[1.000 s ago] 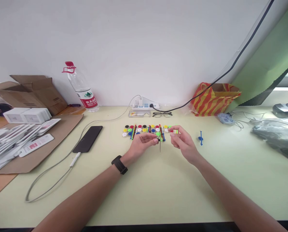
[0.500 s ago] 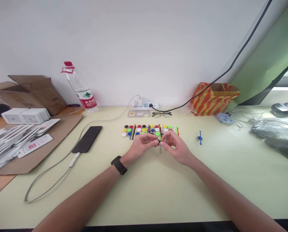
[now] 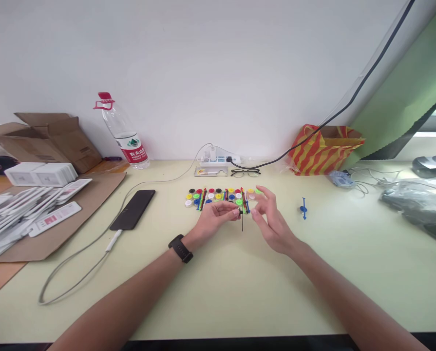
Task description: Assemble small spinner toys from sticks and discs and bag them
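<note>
My left hand, with a black watch on its wrist, pinches a thin black stick that hangs down from the fingertips; a small black disc seems to sit at its top. My right hand hovers just right of the stick with fingers spread and nothing in it. Behind both hands lies a row of small coloured discs and sticks on the pale green table. A blue stick with a blue disc on it lies alone to the right.
A black phone on a white cable lies at the left, beside cardboard and stacked white cards. A water bottle, power strip, glasses and striped bag line the back. Dark items and cables sit far right.
My right hand came in from the coloured pieces to meet the left hand at the stick, then let go and opened, drawing slightly right. The left hand stayed put with the stick.
</note>
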{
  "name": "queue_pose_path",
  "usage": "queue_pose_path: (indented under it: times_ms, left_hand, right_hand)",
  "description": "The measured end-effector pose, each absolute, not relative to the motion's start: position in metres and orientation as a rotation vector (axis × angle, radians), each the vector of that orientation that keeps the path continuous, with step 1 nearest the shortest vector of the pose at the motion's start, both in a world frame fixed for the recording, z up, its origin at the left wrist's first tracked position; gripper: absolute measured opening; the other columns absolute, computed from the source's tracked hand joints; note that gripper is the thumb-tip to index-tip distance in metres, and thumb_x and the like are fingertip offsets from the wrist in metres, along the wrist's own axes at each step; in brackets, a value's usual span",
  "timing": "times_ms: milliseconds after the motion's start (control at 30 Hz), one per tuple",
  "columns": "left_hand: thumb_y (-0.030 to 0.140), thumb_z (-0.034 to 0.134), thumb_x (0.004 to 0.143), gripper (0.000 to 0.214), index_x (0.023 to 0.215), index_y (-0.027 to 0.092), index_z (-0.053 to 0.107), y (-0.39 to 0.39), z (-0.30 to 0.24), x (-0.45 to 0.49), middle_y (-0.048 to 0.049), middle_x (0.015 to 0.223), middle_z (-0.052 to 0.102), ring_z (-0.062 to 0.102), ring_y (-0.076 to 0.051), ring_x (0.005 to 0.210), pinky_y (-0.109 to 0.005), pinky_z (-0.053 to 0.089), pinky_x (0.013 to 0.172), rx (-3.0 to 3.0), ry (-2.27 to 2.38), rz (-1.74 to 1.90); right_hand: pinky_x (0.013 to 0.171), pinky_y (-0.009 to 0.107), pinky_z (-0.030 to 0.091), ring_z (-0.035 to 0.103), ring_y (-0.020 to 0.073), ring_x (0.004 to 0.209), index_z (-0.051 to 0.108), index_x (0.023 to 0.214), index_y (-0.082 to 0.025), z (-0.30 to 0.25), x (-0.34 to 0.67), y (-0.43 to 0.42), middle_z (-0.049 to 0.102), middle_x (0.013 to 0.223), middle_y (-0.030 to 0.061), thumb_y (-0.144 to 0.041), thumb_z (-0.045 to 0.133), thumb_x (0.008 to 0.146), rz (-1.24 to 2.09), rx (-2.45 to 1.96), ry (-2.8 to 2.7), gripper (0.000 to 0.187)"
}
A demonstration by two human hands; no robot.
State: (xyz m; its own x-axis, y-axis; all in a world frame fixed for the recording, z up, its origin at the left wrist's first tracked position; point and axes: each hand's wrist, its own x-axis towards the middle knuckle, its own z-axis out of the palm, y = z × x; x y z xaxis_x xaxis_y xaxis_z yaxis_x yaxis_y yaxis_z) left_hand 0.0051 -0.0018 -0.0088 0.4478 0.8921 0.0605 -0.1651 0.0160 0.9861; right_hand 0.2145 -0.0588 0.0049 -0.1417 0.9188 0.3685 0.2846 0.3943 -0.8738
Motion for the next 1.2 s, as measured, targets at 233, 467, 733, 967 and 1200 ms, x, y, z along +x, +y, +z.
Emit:
queue_pose_path:
  times_ms: [233, 467, 733, 967, 1200]
  left_hand:
    - [0.037, 0.089, 0.076, 0.035, 0.1, 0.014, 0.078, -0.002, -0.009, 0.006, -0.0087, 0.096, 0.079, 0.076, -0.022, 0.088, -0.039, 0.06, 0.092, 1.29, 0.741, 0.953]
    - [0.038, 0.089, 0.075, 0.037, 0.101, 0.013, 0.078, -0.003, -0.007, 0.006, -0.0096, 0.096, 0.079, 0.075, -0.023, 0.089, -0.041, 0.06, 0.091, 1.316, 0.714, 0.94]
    - [0.037, 0.089, 0.076, 0.038, 0.103, 0.013, 0.078, -0.004, -0.008, 0.005, -0.0106, 0.098, 0.079, 0.075, -0.024, 0.092, -0.04, 0.059, 0.092, 1.328, 0.714, 0.918]
    - [0.035, 0.088, 0.078, 0.036, 0.105, 0.013, 0.077, -0.003, -0.01, 0.005, -0.0109, 0.099, 0.079, 0.075, -0.023, 0.093, -0.039, 0.059, 0.091, 1.342, 0.705, 0.902]
    - [0.036, 0.087, 0.079, 0.036, 0.106, 0.014, 0.077, -0.002, -0.011, 0.005, -0.0105, 0.1, 0.079, 0.075, -0.024, 0.095, -0.041, 0.059, 0.094, 1.332, 0.712, 0.896]
  right_hand:
    - [0.052, 0.028, 0.027, 0.031, 0.0133, 0.053, 0.049, 0.119, -0.026, 0.004, 0.22, -0.049, 0.035, 0.059, -0.0094, -0.046, 0.053, 0.102, 0.983, -1.039, -1.54, 0.026]
    - [0.061, 0.03, 0.041, 0.051, 0.0149, 0.067, 0.049, 0.118, -0.027, -0.005, 0.216, -0.047, 0.056, 0.082, -0.002, -0.04, 0.058, 0.1, 0.91, -1.017, -1.662, 0.024]
    - [0.057, 0.029, 0.043, 0.052, 0.0142, 0.066, 0.051, 0.117, -0.027, -0.009, 0.214, -0.048, 0.061, 0.091, 0.0011, -0.037, 0.058, 0.098, 0.93, -1.065, -1.725, 0.023]
    - [0.057, 0.03, 0.045, 0.053, 0.0139, 0.065, 0.051, 0.118, -0.026, -0.01, 0.214, -0.048, 0.062, 0.094, 0.0018, -0.037, 0.058, 0.098, 0.92, -1.075, -1.733, 0.024]
    - [0.064, 0.033, 0.049, 0.056, 0.0152, 0.066, 0.055, 0.116, -0.026, -0.007, 0.213, -0.051, 0.064, 0.095, 0.0035, -0.033, 0.055, 0.1, 0.735, -1.046, -1.728, 0.018]
